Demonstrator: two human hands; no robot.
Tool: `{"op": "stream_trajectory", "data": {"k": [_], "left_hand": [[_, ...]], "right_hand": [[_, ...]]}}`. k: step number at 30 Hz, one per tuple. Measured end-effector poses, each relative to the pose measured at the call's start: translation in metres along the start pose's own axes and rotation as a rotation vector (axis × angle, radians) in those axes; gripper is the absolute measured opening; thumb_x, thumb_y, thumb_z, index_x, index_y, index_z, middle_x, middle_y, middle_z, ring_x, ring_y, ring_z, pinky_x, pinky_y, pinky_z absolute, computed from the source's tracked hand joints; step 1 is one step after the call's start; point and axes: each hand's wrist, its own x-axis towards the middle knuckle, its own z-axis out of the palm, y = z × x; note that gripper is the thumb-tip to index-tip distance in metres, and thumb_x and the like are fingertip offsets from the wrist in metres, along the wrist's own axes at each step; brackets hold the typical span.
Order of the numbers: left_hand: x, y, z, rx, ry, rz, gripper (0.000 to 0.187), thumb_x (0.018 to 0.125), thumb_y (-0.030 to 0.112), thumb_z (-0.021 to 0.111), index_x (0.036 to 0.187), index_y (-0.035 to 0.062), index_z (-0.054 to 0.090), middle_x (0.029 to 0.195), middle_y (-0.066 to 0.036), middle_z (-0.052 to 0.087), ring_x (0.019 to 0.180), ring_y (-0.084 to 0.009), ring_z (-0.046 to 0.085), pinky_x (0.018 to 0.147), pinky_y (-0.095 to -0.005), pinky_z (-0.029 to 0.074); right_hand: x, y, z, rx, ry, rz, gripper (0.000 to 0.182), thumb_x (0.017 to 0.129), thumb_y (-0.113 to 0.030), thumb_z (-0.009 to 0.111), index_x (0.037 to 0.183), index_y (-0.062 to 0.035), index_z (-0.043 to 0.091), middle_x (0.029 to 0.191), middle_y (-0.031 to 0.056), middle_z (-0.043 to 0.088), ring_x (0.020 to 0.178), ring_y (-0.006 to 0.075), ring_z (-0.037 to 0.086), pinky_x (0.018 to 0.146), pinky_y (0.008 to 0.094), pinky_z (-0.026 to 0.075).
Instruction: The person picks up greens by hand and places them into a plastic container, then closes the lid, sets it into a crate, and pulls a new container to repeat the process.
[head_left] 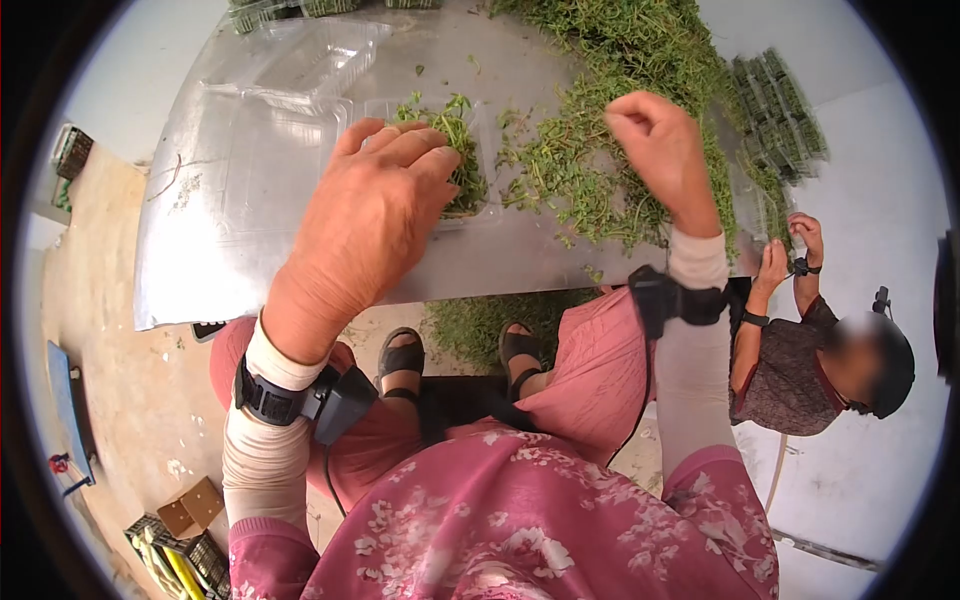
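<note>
My left hand (375, 205) lies over the greens (462, 130) in a clear plastic clamshell box (485, 205). Its fingers are stretched out and slightly bent on the leaves, and the palm side is hidden. Above the loose pile of leafy green sprigs (580, 170), my right hand (665, 150) is closed, with thumb and fingertips together. Whatever may be between those fingertips is too small to make out. The box's flat lid (285, 160) lies unfolded to the left, partly behind my left hand.
An open clear box (325, 60) stands farther back on the metal table (200, 265). Filled boxes (780, 100) are stacked at the right, near a co-worker (800, 350) whose hands are at the table edge. More greens (460, 325) lie under the table. A crate (205, 550) sits at lower left.
</note>
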Motion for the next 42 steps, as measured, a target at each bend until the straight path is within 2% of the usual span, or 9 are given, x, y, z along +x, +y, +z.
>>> {"op": "stream_trajectory", "data": {"k": [4,9,13,16,22,25,31,37,42], "left_hand": [[0.001,0.006,0.003,0.023,-0.013,0.013,0.043,0.082,0.020,0.074,0.119,0.0007,0.064,0.125,-0.015,0.064,0.125,-0.0334,0.054,0.106,-0.0446,0.040],[-0.007,0.008,0.011,0.040,-0.162,-0.033,0.053,0.084,0.031,0.073,0.126,0.0017,0.061,0.134,-0.015,0.059,0.132,-0.0329,0.049,0.111,-0.0468,0.035],[-0.006,0.011,0.013,0.052,-0.184,-0.047,0.054,0.084,0.033,0.073,0.127,0.0020,0.061,0.135,-0.015,0.058,0.133,-0.0327,0.048,0.112,-0.0480,0.033],[-0.007,0.011,0.013,0.057,-0.191,-0.057,0.054,0.084,0.032,0.074,0.127,0.0022,0.061,0.135,-0.015,0.058,0.133,-0.0324,0.048,0.112,-0.0482,0.033],[-0.008,0.009,0.014,0.066,-0.184,-0.054,0.053,0.083,0.030,0.075,0.126,0.0026,0.061,0.134,-0.014,0.058,0.133,-0.0320,0.048,0.112,-0.0473,0.033],[-0.008,0.009,0.013,0.067,-0.193,-0.058,0.053,0.082,0.030,0.075,0.125,0.0029,0.062,0.134,-0.014,0.058,0.132,-0.0317,0.048,0.111,-0.0468,0.034],[-0.008,0.010,0.012,0.072,-0.196,-0.057,0.052,0.082,0.029,0.075,0.126,0.0031,0.061,0.134,-0.014,0.058,0.132,-0.0313,0.048,0.111,-0.0459,0.034],[-0.008,0.010,0.013,0.074,-0.184,-0.053,0.052,0.083,0.029,0.074,0.126,0.0031,0.061,0.134,-0.014,0.058,0.132,-0.0313,0.048,0.111,-0.0460,0.034],[-0.006,0.011,0.012,0.067,-0.200,-0.059,0.052,0.082,0.028,0.075,0.126,0.0029,0.061,0.134,-0.014,0.058,0.132,-0.0313,0.048,0.111,-0.0462,0.034]], "right_hand": [[0.019,0.069,-0.008,-0.233,0.059,0.093,0.031,0.086,-0.026,0.071,0.106,-0.0021,0.069,0.095,0.0175,0.071,0.083,0.0300,0.069,0.076,0.0391,0.054],[0.025,0.093,0.015,-0.355,-0.070,0.284,0.062,0.086,-0.040,0.071,0.131,0.0012,0.058,0.117,0.0252,0.067,0.106,0.0404,0.066,0.092,0.0464,0.052],[0.028,0.099,0.035,-0.394,-0.102,0.292,0.072,0.084,-0.044,0.072,0.138,-0.0006,0.053,0.122,0.0279,0.065,0.112,0.0436,0.063,0.097,0.0492,0.050],[0.031,0.111,0.046,-0.482,-0.209,0.299,0.060,0.083,-0.039,0.073,0.129,-0.0029,0.059,0.115,0.0269,0.067,0.109,0.0432,0.064,0.094,0.0498,0.051],[0.030,0.098,0.032,-0.368,-0.330,0.313,0.030,0.080,-0.024,0.072,0.096,0.0011,0.067,0.099,0.0246,0.069,0.090,0.0391,0.067,0.081,0.0443,0.052],[0.020,0.095,0.021,-0.184,-0.159,0.261,0.027,0.081,-0.022,0.072,0.091,0.0027,0.066,0.089,0.0169,0.071,0.076,0.0327,0.067,0.074,0.0422,0.052],[0.000,0.037,0.000,0.413,-0.152,0.358,0.024,0.088,-0.018,0.071,0.100,0.0023,0.067,0.076,-0.0007,0.062,0.063,0.0076,0.053,0.057,0.0272,0.044],[-0.003,0.025,0.000,0.461,-0.328,0.364,0.028,0.091,-0.023,0.070,0.105,0.0011,0.067,0.076,-0.0010,0.061,0.058,0.0068,0.053,0.053,0.0236,0.042],[-0.003,0.039,0.005,0.243,-0.200,0.279,0.025,0.090,-0.024,0.071,0.098,-0.0007,0.069,0.074,-0.0011,0.063,0.058,0.0074,0.055,0.055,0.0251,0.045]]}}
